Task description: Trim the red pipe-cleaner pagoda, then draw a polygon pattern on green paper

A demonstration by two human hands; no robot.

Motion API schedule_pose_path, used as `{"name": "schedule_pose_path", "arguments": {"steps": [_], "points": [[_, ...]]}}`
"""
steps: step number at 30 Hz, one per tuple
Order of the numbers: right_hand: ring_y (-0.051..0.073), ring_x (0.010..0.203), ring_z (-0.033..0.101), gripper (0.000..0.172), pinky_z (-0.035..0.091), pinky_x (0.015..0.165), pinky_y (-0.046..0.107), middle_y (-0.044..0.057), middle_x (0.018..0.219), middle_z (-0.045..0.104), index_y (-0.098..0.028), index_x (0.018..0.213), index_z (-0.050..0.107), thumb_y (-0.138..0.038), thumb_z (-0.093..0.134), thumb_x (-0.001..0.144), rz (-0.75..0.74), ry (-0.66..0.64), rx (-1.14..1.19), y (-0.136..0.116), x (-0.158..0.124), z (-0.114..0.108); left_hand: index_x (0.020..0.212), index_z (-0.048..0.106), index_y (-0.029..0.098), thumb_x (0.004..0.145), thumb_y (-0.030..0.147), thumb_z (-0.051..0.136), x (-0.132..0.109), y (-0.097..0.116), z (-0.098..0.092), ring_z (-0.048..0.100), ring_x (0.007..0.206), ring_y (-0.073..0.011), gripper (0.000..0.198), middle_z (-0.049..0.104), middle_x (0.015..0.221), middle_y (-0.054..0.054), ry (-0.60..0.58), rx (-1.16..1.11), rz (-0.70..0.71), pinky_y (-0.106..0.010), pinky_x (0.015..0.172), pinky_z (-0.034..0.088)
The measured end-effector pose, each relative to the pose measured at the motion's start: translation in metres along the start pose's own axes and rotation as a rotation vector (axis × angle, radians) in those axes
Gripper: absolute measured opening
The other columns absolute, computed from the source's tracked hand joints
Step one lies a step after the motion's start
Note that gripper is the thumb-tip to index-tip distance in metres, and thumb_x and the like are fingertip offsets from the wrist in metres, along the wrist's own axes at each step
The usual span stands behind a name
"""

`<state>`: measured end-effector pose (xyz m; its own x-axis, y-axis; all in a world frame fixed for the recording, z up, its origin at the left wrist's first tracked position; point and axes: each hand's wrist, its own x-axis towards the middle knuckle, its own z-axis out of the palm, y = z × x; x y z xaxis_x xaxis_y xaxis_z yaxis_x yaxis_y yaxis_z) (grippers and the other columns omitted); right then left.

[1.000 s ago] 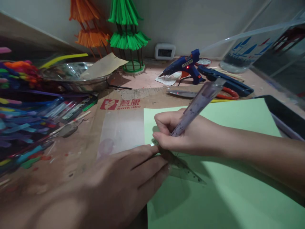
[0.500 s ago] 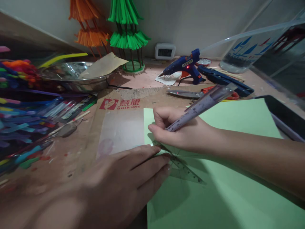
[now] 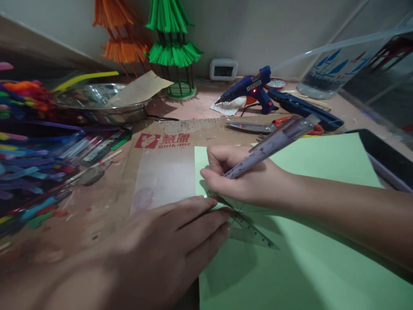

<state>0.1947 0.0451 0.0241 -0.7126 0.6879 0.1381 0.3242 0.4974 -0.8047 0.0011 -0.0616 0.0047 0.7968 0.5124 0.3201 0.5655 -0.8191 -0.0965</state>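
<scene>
My left hand (image 3: 161,254) lies flat with fingers stretched out, pressing a clear plastic triangle ruler (image 3: 251,234) onto a light green paper sheet (image 3: 309,232). My right hand (image 3: 241,176) is closed around a pale purple pen (image 3: 274,142), its tip down near the paper's left edge just above the ruler. The pen's barrel slants up to the right. The green sheet rests on a brown cardboard mat (image 3: 161,172) with red printed characters.
A blue glue gun (image 3: 250,88) and scissors with red handles (image 3: 258,126) lie behind the paper. A metal bowl (image 3: 97,103) and several colourful pipe cleaners (image 3: 29,142) fill the left. Orange and green craft trees (image 3: 171,47) stand at the back. A dark tablet (image 3: 383,157) sits at right.
My right hand shifted slightly left and tilted the pen lower, so its barrel now leans more to the right. My left hand and the ruler stayed put.
</scene>
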Motion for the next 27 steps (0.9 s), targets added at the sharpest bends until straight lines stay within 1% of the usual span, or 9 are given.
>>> {"name": "schedule_pose_path", "arguments": {"steps": [5, 10, 11, 13, 16, 19, 21, 24, 27], "points": [[0.008, 0.057, 0.039, 0.032, 0.027, 0.056, 0.026, -0.009, 0.059, 0.038, -0.022, 0.066, 0.038, -0.02, 0.06, 0.089, 0.003, 0.008, 0.024, 0.002, 0.0, 0.001, 0.131, 0.07, 0.023, 0.106, 0.02, 0.042, 0.001, 0.0, -0.002, 0.061, 0.127, -0.0156, 0.038, 0.074, 0.136, 0.005, -0.016, 0.01, 0.007, -0.027, 0.121, 0.037], [0.008, 0.058, 0.041, 0.031, 0.029, 0.056, 0.025, -0.007, 0.061, 0.043, -0.021, 0.067, 0.043, -0.023, 0.064, 0.09, -0.004, 0.107, 0.027, -0.015, -0.002, -0.017, 0.125, 0.073, 0.019, 0.092, -0.003, 0.03, 0.001, -0.005, -0.003, 0.062, 0.129, -0.0125, 0.058, 0.075, 0.133, 0.005, 0.044, 0.031, 0.056, -0.027, 0.133, 0.008], [0.008, 0.058, 0.041, 0.03, 0.029, 0.056, 0.025, -0.007, 0.061, 0.045, -0.021, 0.068, 0.047, -0.025, 0.065, 0.091, 0.012, 0.104, 0.023, -0.02, -0.005, -0.021, 0.124, 0.073, 0.017, 0.09, -0.003, 0.029, 0.0, -0.005, -0.003, 0.062, 0.131, -0.0129, 0.059, 0.075, 0.133, 0.003, 0.035, 0.033, 0.089, -0.028, 0.134, 0.01], [0.008, 0.056, 0.042, 0.027, 0.029, 0.054, 0.025, -0.006, 0.06, 0.048, -0.02, 0.069, 0.053, -0.028, 0.068, 0.09, 0.057, 0.063, 0.034, -0.025, -0.013, -0.027, 0.128, 0.072, 0.015, 0.091, 0.002, 0.029, -0.003, -0.005, 0.0, 0.059, 0.138, -0.0136, 0.058, 0.072, 0.139, 0.0, -0.034, -0.003, 0.116, -0.03, 0.131, 0.026], [0.008, 0.052, 0.039, 0.031, 0.027, 0.047, 0.023, -0.007, 0.058, 0.047, -0.021, 0.068, 0.052, -0.033, 0.07, 0.09, 0.146, 0.015, 0.077, -0.022, -0.03, -0.026, 0.142, 0.063, 0.019, 0.095, 0.011, 0.034, -0.01, -0.001, 0.006, 0.047, 0.149, -0.0178, 0.056, 0.061, 0.153, -0.002, -0.183, -0.104, 0.061, -0.04, 0.117, 0.046], [0.008, 0.051, 0.038, 0.032, 0.026, 0.044, 0.022, -0.007, 0.058, 0.046, -0.021, 0.07, 0.05, -0.037, 0.069, 0.09, 0.206, 0.037, 0.126, -0.011, -0.043, -0.02, 0.153, 0.054, 0.028, 0.095, 0.012, 0.042, -0.014, 0.001, 0.009, 0.049, 0.147, -0.0214, 0.061, 0.06, 0.154, -0.001, -0.227, -0.165, 0.044, -0.046, 0.108, 0.053], [0.008, 0.051, 0.038, 0.032, 0.027, 0.044, 0.022, -0.007, 0.058, 0.047, -0.021, 0.072, 0.05, -0.038, 0.07, 0.09, 0.207, 0.067, 0.157, -0.005, -0.046, -0.016, 0.155, 0.051, 0.031, 0.096, 0.01, 0.036, -0.012, 0.0, 0.009, 0.053, 0.144, -0.0218, 0.064, 0.063, 0.151, 0.0, -0.233, -0.229, 0.022, -0.046, 0.107, 0.054], [0.008, 0.051, 0.04, 0.035, 0.028, 0.043, 0.021, -0.007, 0.058, 0.048, -0.021, 0.071, 0.049, -0.038, 0.075, 0.086, 0.173, 0.067, 0.175, -0.001, -0.044, -0.012, 0.151, 0.056, 0.035, 0.1, 0.013, 0.03, -0.004, -0.004, 0.007, 0.056, 0.143, -0.0237, 0.06, 0.068, 0.144, 0.002, -0.227, -0.51, -0.181, -0.046, 0.112, 0.053], [0.008, 0.052, 0.042, 0.038, 0.029, 0.044, 0.02, -0.007, 0.058, 0.05, -0.02, 0.068, 0.049, -0.037, 0.081, 0.083, 0.13, 0.032, 0.19, -0.001, -0.041, -0.012, 0.149, 0.056, 0.038, 0.103, 0.02, 0.041, 0.0, -0.007, 0.008, 0.059, 0.141, -0.0264, 0.051, 0.068, 0.144, 0.002, -0.223, -0.696, -0.343, -0.046, 0.115, 0.054]]}}
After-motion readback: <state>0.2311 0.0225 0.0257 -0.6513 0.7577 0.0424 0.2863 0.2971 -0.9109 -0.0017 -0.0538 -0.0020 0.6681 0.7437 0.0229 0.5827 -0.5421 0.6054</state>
